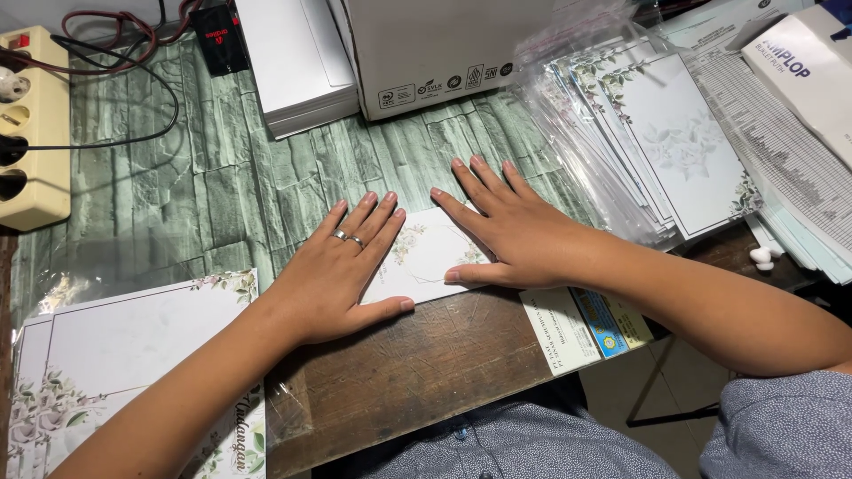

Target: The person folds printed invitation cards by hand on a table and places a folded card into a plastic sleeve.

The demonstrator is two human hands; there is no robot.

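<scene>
A white card with a floral print and a thin hexagon outline [424,257] lies flat on the green stone-pattern table cover [222,186], near the table's front edge. My left hand [342,270], wearing rings on two fingers, presses flat on the card's left part. My right hand [501,226] lies flat over its right part, fingers spread and thumb along the card's lower edge. Both palms face down and neither hand grips anything.
A stack of floral cards in clear sleeves [657,142] fans out at the right. More floral sheets [124,355] lie at the front left. A white box [435,49], a stack of envelopes [293,62], a power strip [31,124] and printed paper lists [781,160] ring the back.
</scene>
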